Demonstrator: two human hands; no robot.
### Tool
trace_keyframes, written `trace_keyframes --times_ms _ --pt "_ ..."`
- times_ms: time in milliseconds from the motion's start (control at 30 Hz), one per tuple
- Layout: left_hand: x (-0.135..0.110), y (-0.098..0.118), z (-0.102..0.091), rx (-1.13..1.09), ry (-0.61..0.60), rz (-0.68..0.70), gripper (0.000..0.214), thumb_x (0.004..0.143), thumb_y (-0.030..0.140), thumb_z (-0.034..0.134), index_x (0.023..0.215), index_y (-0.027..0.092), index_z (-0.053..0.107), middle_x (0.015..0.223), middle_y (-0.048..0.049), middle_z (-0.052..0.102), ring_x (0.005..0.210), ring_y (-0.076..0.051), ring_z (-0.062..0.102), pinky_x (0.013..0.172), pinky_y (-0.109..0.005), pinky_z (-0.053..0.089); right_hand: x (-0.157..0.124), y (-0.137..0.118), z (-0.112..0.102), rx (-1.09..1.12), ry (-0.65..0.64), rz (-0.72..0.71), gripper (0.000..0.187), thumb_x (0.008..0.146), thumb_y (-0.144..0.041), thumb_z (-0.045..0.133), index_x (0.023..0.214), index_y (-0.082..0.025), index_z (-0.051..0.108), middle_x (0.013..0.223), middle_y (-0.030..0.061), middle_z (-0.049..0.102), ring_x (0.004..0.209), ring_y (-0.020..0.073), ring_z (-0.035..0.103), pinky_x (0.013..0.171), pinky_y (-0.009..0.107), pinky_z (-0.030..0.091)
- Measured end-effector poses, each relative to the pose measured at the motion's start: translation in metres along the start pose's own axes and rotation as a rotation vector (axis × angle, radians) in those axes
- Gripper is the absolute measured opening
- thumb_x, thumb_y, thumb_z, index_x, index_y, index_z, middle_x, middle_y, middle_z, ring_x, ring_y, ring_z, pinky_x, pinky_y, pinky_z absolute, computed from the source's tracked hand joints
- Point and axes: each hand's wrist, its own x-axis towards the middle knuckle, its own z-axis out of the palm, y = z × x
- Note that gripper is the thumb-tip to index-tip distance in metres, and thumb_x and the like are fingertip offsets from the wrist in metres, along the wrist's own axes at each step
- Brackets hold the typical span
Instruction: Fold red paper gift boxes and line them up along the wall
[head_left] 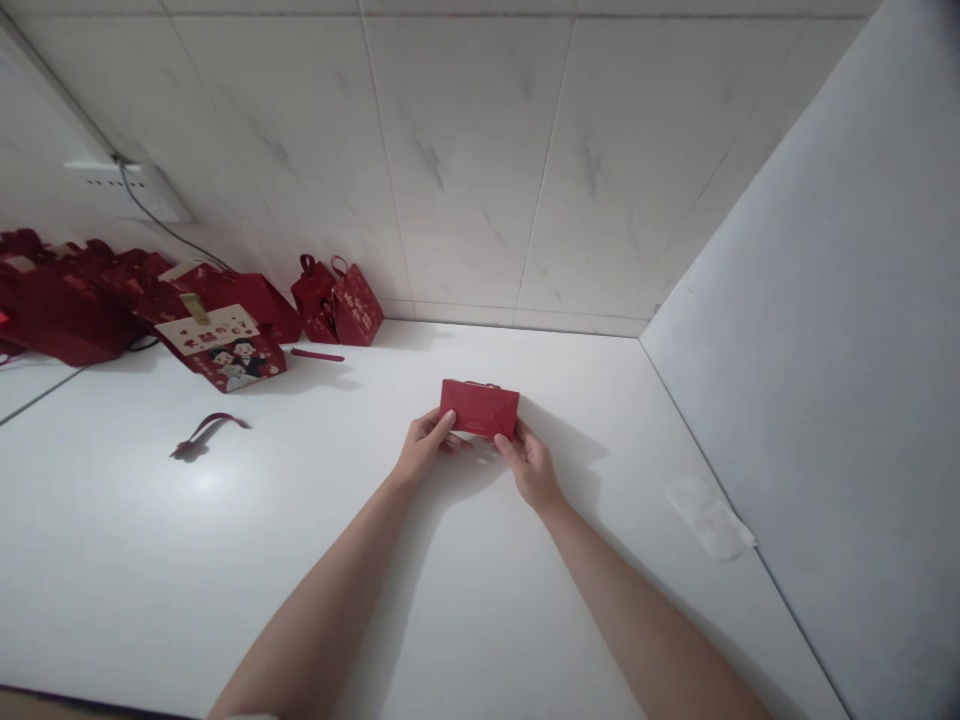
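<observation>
Box [480,405], small and red, is held over the white desk [465,610] in the head view, the grip of the left hand [420,450] clamped on its left end and that of the right hand [534,468] on its right, with decorated red cartons [358,305] standing at back left.

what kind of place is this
Indoors, perhaps a home or small workroom; the picture can't settle which. A white table stands against a tiled wall with a socket panel, and decorated red boxes are gathered at its far left.
</observation>
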Motion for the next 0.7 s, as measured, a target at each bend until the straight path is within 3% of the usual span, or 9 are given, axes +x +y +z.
trace_keyframes --times_ms 200,700 --pt "0.000 0.000 0.001 0.018 -0.020 0.016 0.044 0.078 0.046 0.065 0.106 0.012 0.065 0.074 -0.0100 0.070 0.068 -0.024 0.066 0.061 -0.030 0.045 0.001 0.003 0.000 0.053 -0.002 0.035 0.048 0.086 -0.043 0.055 0.126 -0.017 0.052 0.105 0.0091 0.069 0.088 0.0239 0.068 0.080 0.039 0.055" --pt "0.000 -0.001 0.001 0.003 -0.045 0.009 0.046 0.077 0.045 0.066 0.111 0.013 0.063 0.084 -0.0105 0.071 0.067 -0.021 0.065 0.063 -0.031 0.048 0.003 0.012 -0.002 0.033 0.007 0.069 0.045 0.086 -0.044 0.054 0.121 -0.016 0.054 0.099 0.0089 0.071 0.082 0.0235 0.068 0.077 0.039 0.055"
